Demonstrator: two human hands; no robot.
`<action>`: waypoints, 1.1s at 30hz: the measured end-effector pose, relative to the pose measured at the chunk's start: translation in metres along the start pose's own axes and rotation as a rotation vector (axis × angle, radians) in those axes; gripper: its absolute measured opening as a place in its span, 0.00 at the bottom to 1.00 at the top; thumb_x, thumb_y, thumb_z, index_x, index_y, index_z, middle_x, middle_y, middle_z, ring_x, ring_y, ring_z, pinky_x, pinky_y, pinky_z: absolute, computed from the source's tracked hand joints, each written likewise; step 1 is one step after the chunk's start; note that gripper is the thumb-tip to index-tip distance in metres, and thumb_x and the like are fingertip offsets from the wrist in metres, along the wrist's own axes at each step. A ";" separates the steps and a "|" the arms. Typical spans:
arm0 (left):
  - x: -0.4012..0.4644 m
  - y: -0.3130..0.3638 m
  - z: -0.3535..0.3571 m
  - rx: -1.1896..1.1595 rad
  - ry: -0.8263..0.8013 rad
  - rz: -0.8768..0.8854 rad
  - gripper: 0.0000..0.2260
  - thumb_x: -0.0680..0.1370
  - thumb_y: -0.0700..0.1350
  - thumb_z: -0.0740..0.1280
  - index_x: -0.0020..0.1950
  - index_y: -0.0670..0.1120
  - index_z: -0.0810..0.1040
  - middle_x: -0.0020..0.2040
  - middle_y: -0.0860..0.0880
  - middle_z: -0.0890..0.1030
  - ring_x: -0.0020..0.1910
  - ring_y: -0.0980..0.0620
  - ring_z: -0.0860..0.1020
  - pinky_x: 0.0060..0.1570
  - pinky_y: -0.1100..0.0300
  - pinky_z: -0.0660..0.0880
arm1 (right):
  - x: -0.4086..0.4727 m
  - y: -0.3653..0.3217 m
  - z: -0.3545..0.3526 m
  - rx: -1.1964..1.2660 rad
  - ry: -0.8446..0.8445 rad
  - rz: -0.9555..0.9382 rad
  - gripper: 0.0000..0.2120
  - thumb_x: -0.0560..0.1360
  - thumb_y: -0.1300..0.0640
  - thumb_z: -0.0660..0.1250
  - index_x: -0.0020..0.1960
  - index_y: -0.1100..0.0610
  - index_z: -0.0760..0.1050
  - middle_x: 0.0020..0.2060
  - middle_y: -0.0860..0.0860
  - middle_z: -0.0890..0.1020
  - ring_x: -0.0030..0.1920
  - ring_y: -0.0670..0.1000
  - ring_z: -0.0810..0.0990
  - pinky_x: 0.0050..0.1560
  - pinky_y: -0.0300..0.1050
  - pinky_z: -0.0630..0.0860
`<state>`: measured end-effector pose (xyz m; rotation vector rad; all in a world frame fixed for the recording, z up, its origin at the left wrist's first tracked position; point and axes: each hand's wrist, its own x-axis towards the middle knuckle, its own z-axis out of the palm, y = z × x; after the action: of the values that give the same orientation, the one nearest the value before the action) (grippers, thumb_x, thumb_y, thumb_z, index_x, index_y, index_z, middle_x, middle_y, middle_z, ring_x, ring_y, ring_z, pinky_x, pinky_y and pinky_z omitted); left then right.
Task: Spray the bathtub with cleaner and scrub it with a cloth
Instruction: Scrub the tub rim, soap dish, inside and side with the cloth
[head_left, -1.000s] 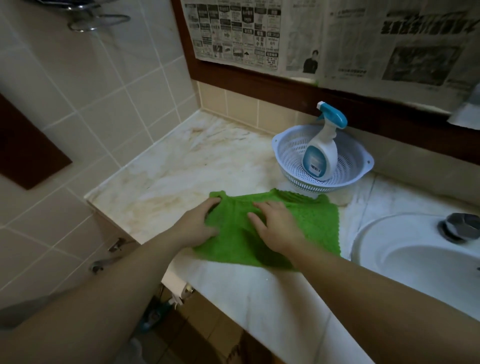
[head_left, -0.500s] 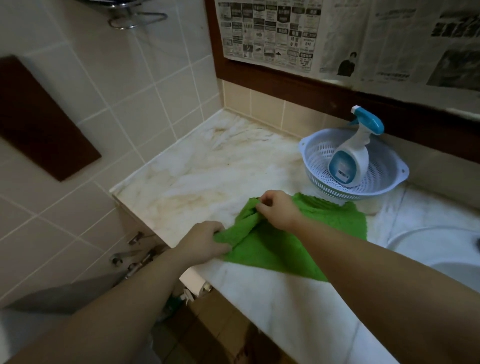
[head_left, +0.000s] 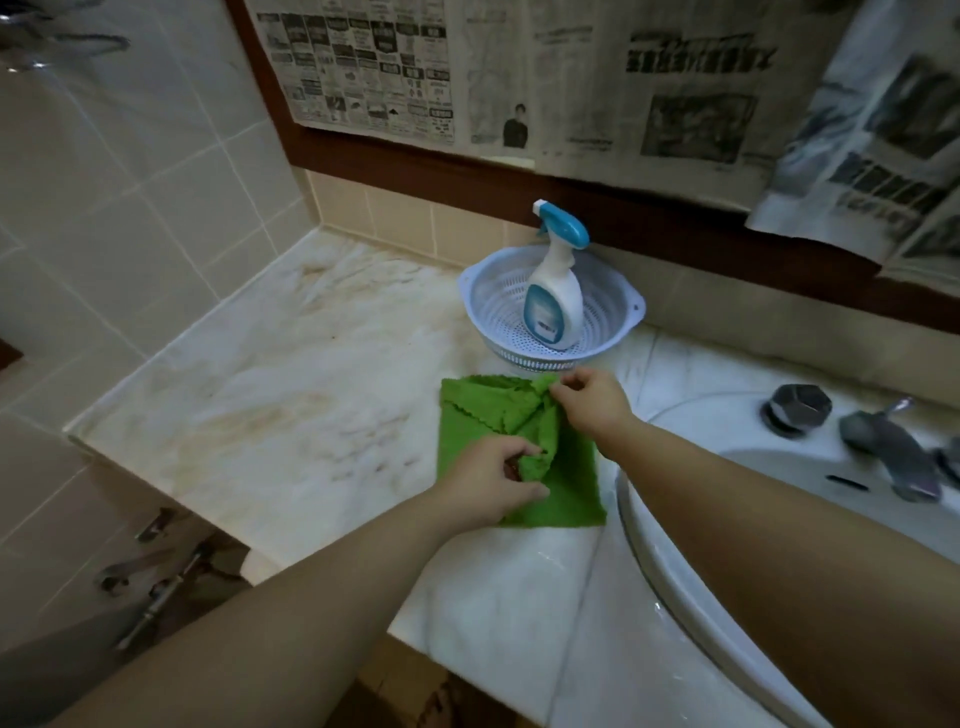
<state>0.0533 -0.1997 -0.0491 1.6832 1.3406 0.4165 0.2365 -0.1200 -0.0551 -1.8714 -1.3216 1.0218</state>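
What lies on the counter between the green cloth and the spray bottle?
In the head view, only the near wall of the white perforated basket, which holds the spray bottle, lies between it and the green cloth.

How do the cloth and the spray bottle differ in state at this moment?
The cloth lies partly folded on the counter; the spray bottle stands upright in a basket. The left hand and right hand pinch the cloth; the bottle is untouched. The cloth is green, the bottle white and blue.

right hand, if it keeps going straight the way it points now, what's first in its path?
Likely the white colander holding the spray bottle. The right hand, pinching the green cloth, points up-left at its near rim; depth is uncertain.
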 end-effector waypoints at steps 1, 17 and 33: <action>0.005 0.003 0.012 -0.049 -0.075 0.012 0.26 0.74 0.45 0.79 0.70 0.48 0.78 0.42 0.51 0.78 0.39 0.57 0.76 0.43 0.62 0.75 | 0.001 0.007 -0.009 0.082 0.026 0.064 0.03 0.78 0.58 0.71 0.46 0.55 0.81 0.38 0.51 0.84 0.40 0.53 0.82 0.48 0.53 0.81; 0.083 -0.045 -0.056 0.219 0.278 -0.355 0.36 0.71 0.53 0.80 0.72 0.42 0.68 0.67 0.40 0.70 0.63 0.41 0.75 0.58 0.54 0.72 | 0.005 0.035 -0.008 -0.460 -0.093 -0.066 0.39 0.69 0.43 0.78 0.73 0.56 0.68 0.64 0.56 0.73 0.65 0.58 0.72 0.64 0.50 0.73; 0.047 -0.055 -0.073 -0.024 0.167 0.048 0.09 0.68 0.47 0.79 0.43 0.59 0.83 0.42 0.55 0.84 0.42 0.51 0.81 0.48 0.50 0.78 | -0.030 0.040 -0.031 -0.242 -0.067 -0.197 0.07 0.73 0.54 0.77 0.50 0.51 0.81 0.47 0.44 0.82 0.49 0.48 0.79 0.48 0.43 0.71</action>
<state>-0.0162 -0.1256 -0.0679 1.6933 1.4108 0.6104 0.2754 -0.1621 -0.0654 -1.8455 -1.6964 0.8603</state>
